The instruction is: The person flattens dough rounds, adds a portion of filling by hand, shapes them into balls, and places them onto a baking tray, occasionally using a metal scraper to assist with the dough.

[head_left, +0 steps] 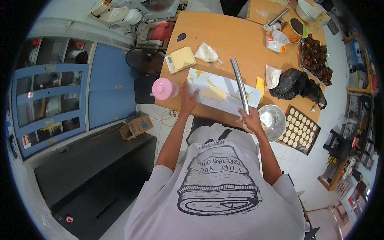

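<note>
A silvery metal rolling pin (239,82) is in my right hand (251,120), gripped at its near end and slanting up and away from me. Its length crosses the right part of a white board with a yellow marbled pattern (200,76). On that board lies a flat, pale yellow oval of dough (215,93), left of the pin and apart from it. My left hand (188,98) rests at the board's left end, thumb spread from the fingers, holding nothing. Just left of it stands a pink-lidded jug (163,89).
A metal bowl (273,120) and a dark tray of small dough rounds (300,130) sit to the right. A yellow scraper (260,86) touches the board's right end. Beyond are a kitchen scale (183,59), a flour bag (207,53), a black plastic bag (290,84) and brown paper cups (314,60).
</note>
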{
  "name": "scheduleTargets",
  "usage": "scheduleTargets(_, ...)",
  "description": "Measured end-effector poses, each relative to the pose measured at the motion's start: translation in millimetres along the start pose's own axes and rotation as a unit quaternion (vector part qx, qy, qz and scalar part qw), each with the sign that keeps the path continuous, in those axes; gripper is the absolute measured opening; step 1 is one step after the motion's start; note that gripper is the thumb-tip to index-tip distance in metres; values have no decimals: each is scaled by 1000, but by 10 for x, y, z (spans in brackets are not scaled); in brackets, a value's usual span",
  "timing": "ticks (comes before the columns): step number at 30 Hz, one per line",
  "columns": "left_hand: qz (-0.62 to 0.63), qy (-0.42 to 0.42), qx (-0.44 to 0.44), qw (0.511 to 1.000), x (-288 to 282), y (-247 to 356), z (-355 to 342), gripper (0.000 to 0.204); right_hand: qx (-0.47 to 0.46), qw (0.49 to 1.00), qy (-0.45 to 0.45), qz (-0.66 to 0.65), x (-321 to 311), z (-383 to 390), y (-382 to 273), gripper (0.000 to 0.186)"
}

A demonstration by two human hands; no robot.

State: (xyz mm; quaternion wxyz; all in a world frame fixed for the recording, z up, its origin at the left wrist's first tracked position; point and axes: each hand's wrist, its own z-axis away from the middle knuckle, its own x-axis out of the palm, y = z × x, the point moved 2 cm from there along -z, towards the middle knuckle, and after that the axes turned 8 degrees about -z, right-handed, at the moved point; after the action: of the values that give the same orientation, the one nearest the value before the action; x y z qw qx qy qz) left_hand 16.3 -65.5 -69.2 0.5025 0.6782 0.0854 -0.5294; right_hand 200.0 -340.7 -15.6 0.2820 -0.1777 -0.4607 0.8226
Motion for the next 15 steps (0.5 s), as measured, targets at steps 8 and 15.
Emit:
scheduleTargets(8,-4,63,70,996,141,538,351,63,-139,948,-3,287,211,-107,336,51)
scheduleTargets(15,-6,54,92,994,182,766,249,64,-157,960,-48,229,752,-100,415,49)
